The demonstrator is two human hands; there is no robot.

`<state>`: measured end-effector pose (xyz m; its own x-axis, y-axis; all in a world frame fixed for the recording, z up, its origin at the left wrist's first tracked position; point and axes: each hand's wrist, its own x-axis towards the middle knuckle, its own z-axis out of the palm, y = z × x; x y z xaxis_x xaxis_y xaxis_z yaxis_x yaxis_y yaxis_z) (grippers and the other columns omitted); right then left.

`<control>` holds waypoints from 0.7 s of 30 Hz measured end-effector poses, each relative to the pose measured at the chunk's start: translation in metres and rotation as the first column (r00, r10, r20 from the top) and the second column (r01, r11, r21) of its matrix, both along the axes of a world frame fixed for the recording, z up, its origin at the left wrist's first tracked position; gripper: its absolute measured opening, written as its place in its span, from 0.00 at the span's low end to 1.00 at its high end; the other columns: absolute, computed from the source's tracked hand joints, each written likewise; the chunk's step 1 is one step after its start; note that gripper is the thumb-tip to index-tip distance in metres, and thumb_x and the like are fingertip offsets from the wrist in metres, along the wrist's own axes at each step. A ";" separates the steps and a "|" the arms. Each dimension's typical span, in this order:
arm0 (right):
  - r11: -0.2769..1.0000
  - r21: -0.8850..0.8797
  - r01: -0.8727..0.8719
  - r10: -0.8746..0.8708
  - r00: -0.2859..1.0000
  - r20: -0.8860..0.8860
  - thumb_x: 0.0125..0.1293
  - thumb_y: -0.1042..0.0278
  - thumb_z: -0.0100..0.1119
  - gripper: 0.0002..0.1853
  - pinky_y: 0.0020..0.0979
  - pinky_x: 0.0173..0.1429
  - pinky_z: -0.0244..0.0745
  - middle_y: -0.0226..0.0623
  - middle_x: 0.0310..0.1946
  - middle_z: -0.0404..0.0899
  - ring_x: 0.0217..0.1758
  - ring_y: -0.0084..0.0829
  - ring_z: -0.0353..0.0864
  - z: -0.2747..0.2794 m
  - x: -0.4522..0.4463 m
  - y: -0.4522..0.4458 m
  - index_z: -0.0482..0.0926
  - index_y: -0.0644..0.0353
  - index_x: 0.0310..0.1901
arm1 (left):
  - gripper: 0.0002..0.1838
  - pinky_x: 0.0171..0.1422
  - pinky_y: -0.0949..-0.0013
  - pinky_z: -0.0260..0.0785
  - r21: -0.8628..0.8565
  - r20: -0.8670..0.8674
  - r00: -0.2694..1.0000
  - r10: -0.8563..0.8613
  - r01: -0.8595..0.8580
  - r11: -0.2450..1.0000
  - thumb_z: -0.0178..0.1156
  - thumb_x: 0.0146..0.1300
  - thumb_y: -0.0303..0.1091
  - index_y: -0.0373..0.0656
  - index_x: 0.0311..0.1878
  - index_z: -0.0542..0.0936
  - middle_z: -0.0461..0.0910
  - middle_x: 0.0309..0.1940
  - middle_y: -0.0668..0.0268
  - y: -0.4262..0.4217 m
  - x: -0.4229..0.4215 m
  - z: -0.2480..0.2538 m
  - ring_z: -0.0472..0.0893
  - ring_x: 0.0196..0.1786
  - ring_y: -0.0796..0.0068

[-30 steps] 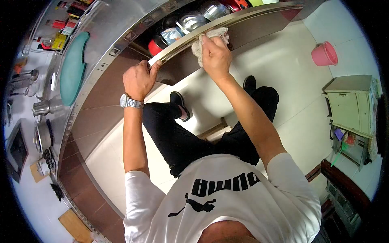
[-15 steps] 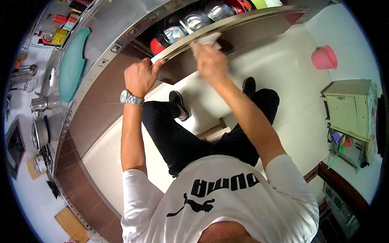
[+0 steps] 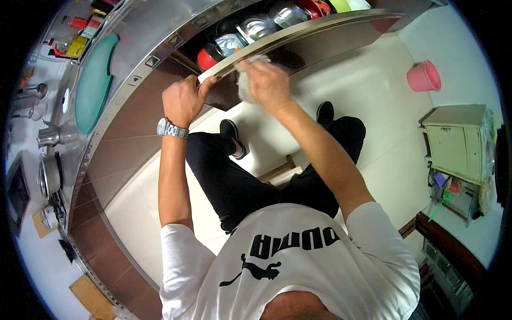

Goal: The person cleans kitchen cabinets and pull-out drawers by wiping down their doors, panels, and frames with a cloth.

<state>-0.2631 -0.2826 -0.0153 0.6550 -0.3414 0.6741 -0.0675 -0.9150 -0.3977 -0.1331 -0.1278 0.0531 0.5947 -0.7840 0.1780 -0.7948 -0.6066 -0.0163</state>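
A pulled-out drawer full of cookware has a dark, glossy drawer front [image 3: 325, 44] with a pale top edge. My left hand [image 3: 183, 101], with a metal watch [image 3: 172, 128] on its wrist, grips the left end of that front, thumb over the top edge. Bunched in my right hand [image 3: 268, 87] is a whitish cloth [image 3: 245, 88], pressed against the outer face near the top edge. Behind the front are a red bowl [image 3: 208, 57], a shiny metal lid or pan [image 3: 258, 29] and a steel pot [image 3: 288, 17].
On the steel counter [image 3: 140, 40] to the left lies a teal board [image 3: 93, 85]. A pink bucket [image 3: 424, 77] stands at the right wall, above a pale green cabinet [image 3: 454, 141]. My black shoes [image 3: 233, 138] rest on the tiled floor under the drawer.
My right hand and the cloth have slid left along the drawer front, closer to my left hand. My left hand keeps its place on the corner.
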 end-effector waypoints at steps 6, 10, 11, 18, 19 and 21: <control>0.975 0.198 0.097 -0.133 0.976 0.174 0.60 0.76 0.55 0.12 0.31 0.37 0.77 0.48 0.37 0.82 0.34 0.40 0.83 -0.013 -0.019 -0.062 0.80 0.64 0.45 | 0.33 0.27 0.55 0.69 -0.067 -0.001 1.000 -0.018 0.018 0.998 0.47 0.61 0.64 0.41 0.22 0.78 0.77 0.17 0.53 0.001 0.000 -0.007 0.78 0.23 0.52; 0.923 0.386 -0.012 -0.063 0.982 0.180 0.57 0.75 0.60 0.11 0.30 0.41 0.76 0.46 0.36 0.83 0.36 0.34 0.84 -0.007 0.005 -0.015 0.80 0.66 0.43 | 0.32 0.25 0.55 0.68 -0.080 0.004 1.000 -0.029 0.030 0.996 0.48 0.61 0.64 0.41 0.21 0.77 0.76 0.16 0.53 0.002 0.002 -0.007 0.78 0.22 0.52; 0.858 0.513 -0.015 -0.081 0.983 0.165 0.57 0.75 0.61 0.10 0.27 0.38 0.74 0.43 0.33 0.83 0.32 0.28 0.82 -0.012 0.009 -0.018 0.80 0.67 0.40 | 0.32 0.25 0.55 0.68 -0.084 -0.002 1.000 -0.022 0.022 0.996 0.48 0.61 0.64 0.41 0.21 0.77 0.76 0.16 0.53 0.003 0.003 -0.006 0.78 0.22 0.52; 0.544 0.839 0.018 -0.343 0.917 0.203 0.49 0.75 0.65 0.09 0.28 0.35 0.73 0.41 0.25 0.81 0.27 0.27 0.79 -0.015 0.028 -0.029 0.76 0.66 0.32 | 0.32 0.25 0.57 0.68 -0.122 -0.027 0.999 -0.037 0.033 0.992 0.48 0.61 0.65 0.42 0.21 0.77 0.75 0.14 0.55 0.003 0.004 -0.008 0.77 0.20 0.54; 0.502 0.865 0.004 -0.389 0.895 0.221 0.50 0.75 0.64 0.08 0.27 0.35 0.72 0.41 0.24 0.80 0.26 0.27 0.79 -0.013 0.031 -0.023 0.75 0.66 0.31 | 0.32 0.25 0.57 0.68 -0.119 -0.031 0.999 -0.045 0.041 0.992 0.48 0.60 0.65 0.42 0.21 0.77 0.75 0.15 0.55 0.003 0.005 -0.008 0.77 0.21 0.54; 0.456 0.889 0.043 -0.410 0.896 0.168 0.51 0.76 0.64 0.08 0.26 0.35 0.72 0.41 0.24 0.80 0.27 0.27 0.78 -0.017 0.038 -0.012 0.75 0.67 0.31 | 0.32 0.25 0.57 0.68 -0.142 -0.037 0.998 -0.042 0.036 0.989 0.49 0.60 0.64 0.41 0.20 0.77 0.75 0.15 0.55 0.003 0.004 -0.006 0.78 0.22 0.54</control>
<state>-0.2253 -0.2942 -0.0321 0.2751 -0.9569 0.0935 0.0761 -0.0753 -0.9943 -0.1296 -0.1248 0.0468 0.5731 -0.7753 0.2655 -0.8162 -0.5691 0.0999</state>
